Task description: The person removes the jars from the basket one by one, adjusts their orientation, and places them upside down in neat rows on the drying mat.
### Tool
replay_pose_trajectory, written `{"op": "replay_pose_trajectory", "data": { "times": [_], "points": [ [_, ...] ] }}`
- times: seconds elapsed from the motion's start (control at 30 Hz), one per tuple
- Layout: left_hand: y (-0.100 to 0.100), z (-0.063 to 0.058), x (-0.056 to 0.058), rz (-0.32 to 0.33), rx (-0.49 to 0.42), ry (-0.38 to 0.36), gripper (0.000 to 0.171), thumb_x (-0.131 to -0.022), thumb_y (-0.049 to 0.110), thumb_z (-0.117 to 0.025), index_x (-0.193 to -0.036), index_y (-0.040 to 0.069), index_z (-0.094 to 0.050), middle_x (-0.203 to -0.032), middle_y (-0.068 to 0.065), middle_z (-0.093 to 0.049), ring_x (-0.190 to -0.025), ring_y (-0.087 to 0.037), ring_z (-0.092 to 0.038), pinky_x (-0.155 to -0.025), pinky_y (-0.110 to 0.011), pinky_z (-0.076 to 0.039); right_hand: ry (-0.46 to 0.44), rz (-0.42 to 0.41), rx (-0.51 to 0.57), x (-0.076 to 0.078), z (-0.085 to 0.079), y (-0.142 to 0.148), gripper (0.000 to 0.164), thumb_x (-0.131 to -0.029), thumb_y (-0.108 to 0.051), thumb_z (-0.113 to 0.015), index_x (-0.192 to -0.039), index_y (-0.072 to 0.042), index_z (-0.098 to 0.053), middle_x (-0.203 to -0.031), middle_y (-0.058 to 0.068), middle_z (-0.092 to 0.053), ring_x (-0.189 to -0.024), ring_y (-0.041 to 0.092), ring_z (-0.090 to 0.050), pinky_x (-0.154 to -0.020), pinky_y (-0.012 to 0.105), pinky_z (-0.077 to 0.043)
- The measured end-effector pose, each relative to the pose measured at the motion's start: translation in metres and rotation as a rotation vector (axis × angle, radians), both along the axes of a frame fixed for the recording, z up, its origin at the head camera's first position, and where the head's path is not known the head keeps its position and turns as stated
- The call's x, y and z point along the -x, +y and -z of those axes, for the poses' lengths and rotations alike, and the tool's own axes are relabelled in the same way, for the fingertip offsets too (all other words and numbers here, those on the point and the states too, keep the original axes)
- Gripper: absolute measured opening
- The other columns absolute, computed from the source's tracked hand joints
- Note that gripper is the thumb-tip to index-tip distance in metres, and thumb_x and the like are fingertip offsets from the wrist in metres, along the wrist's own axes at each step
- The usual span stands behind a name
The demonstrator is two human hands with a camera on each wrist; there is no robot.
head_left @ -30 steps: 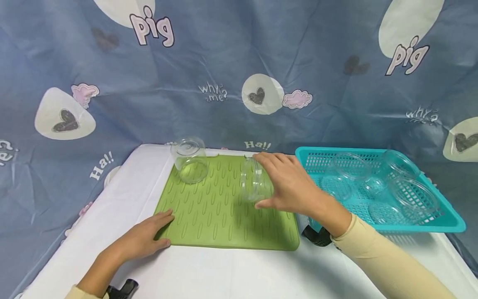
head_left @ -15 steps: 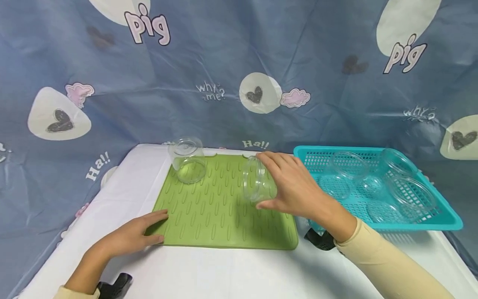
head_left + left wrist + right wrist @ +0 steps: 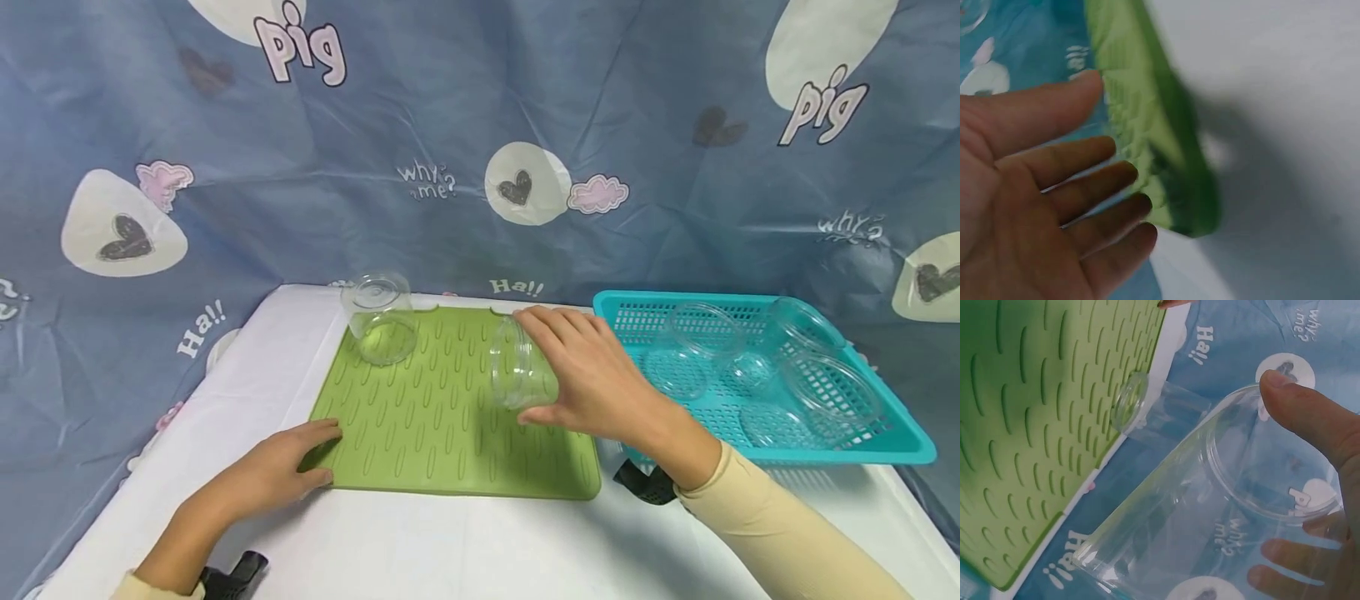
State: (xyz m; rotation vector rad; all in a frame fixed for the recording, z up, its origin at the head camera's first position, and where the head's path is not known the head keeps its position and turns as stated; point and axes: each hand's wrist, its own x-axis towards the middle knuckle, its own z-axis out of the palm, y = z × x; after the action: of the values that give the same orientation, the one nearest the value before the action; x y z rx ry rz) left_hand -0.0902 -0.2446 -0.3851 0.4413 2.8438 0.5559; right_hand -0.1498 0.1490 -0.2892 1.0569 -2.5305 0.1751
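My right hand (image 3: 592, 375) grips a clear, round, straight-sided jar (image 3: 507, 367) above the right half of a green ridged mat (image 3: 420, 433). The jar is tipped on its side, its ringed end towards the left. In the right wrist view, the thumb lies on one side of the clear jar (image 3: 1160, 512) and the fingers on the other. A second clear jar (image 3: 381, 321) stands at the mat's far left corner. My left hand (image 3: 273, 467) lies at the mat's near left edge. The left wrist view shows its fingers (image 3: 1094, 187) loosely extended, holding nothing, beside the mat (image 3: 1160, 125).
A turquoise perforated basket (image 3: 757, 457) stands to the right of the mat, with several clear round containers (image 3: 697, 329) inside. White cloth (image 3: 405, 550) covers the table. A blue printed curtain (image 3: 450, 100) hangs behind it.
My right hand has shifted slightly to the right with the jar. The left hand has drawn a little leftwards along the mat's edge. The standing jar and the basket have stayed in place.
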Motion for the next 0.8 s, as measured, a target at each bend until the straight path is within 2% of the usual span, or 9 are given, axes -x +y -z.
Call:
{"op": "replay_pose_trajectory", "data": {
  "times": [0.1,0.2,0.37,0.5,0.6,0.8],
  "points": [
    [-0.002,-0.009,0.000,0.011,-0.056,0.094,0.055,-0.087,0.020,-0.074,-0.133,-0.005,-0.057,-0.138,-0.026,-0.057,-0.128,-0.048,-0.053,-0.105,-0.063,-0.045,-0.003,0.004,-0.006,-0.001,-0.001,-0.002,0.115,-0.059,-0.065,-0.087,-0.150,-0.013,-0.039,-0.146,0.007,-0.051,-0.132,0.031,-0.049,-0.105,0.054,-0.045],
    [0.006,-0.016,-0.001,0.034,-0.106,0.209,0.046,-0.089,0.018,-0.072,-0.129,-0.002,-0.062,-0.133,-0.022,-0.063,-0.124,-0.044,-0.058,-0.103,-0.060,-0.049,-0.007,0.005,-0.009,-0.003,-0.003,-0.003,0.115,-0.059,-0.065,-0.087,-0.149,-0.013,-0.039,-0.146,0.007,-0.052,-0.130,0.031,-0.050,-0.105,0.054,-0.045],
    [0.042,-0.029,-0.004,0.068,-0.266,0.339,0.038,-0.092,0.014,-0.069,-0.129,0.008,-0.063,-0.132,-0.013,-0.065,-0.123,-0.036,-0.061,-0.100,-0.056,-0.053,0.002,-0.029,0.000,-0.007,-0.003,-0.009,0.112,-0.059,-0.064,-0.087,-0.148,-0.014,-0.041,-0.144,0.005,-0.053,-0.126,0.030,-0.053,-0.101,0.050,-0.047],
    [0.075,-0.039,0.000,0.080,-0.421,0.395,0.046,-0.092,0.011,-0.068,-0.137,0.011,-0.057,-0.140,-0.009,-0.059,-0.125,-0.030,-0.060,-0.094,-0.049,-0.057,0.021,-0.043,0.005,-0.010,-0.004,-0.016,0.112,-0.058,-0.064,-0.087,-0.148,-0.014,-0.042,-0.144,0.004,-0.053,-0.127,0.029,-0.053,-0.099,0.050,-0.048],
    [0.096,-0.047,0.006,0.079,-0.509,0.377,0.058,-0.092,0.015,-0.069,-0.146,0.012,-0.047,-0.149,-0.009,-0.050,-0.128,-0.028,-0.057,-0.095,-0.046,-0.057,0.044,-0.047,0.013,-0.014,-0.004,-0.021,0.112,-0.058,-0.064,-0.087,-0.147,-0.014,-0.042,-0.144,0.005,-0.053,-0.127,0.029,-0.053,-0.100,0.050,-0.048],
    [0.125,-0.054,0.014,0.088,-0.664,0.216,0.083,-0.092,0.029,-0.071,-0.158,0.020,-0.021,-0.160,-0.007,-0.032,-0.141,-0.031,-0.043,-0.107,-0.050,-0.050,0.082,-0.074,0.025,-0.022,-0.004,-0.031,0.110,-0.059,-0.062,-0.088,-0.147,-0.013,-0.043,-0.145,0.006,-0.053,-0.129,0.030,-0.052,-0.105,0.050,-0.046]
  ]
}}
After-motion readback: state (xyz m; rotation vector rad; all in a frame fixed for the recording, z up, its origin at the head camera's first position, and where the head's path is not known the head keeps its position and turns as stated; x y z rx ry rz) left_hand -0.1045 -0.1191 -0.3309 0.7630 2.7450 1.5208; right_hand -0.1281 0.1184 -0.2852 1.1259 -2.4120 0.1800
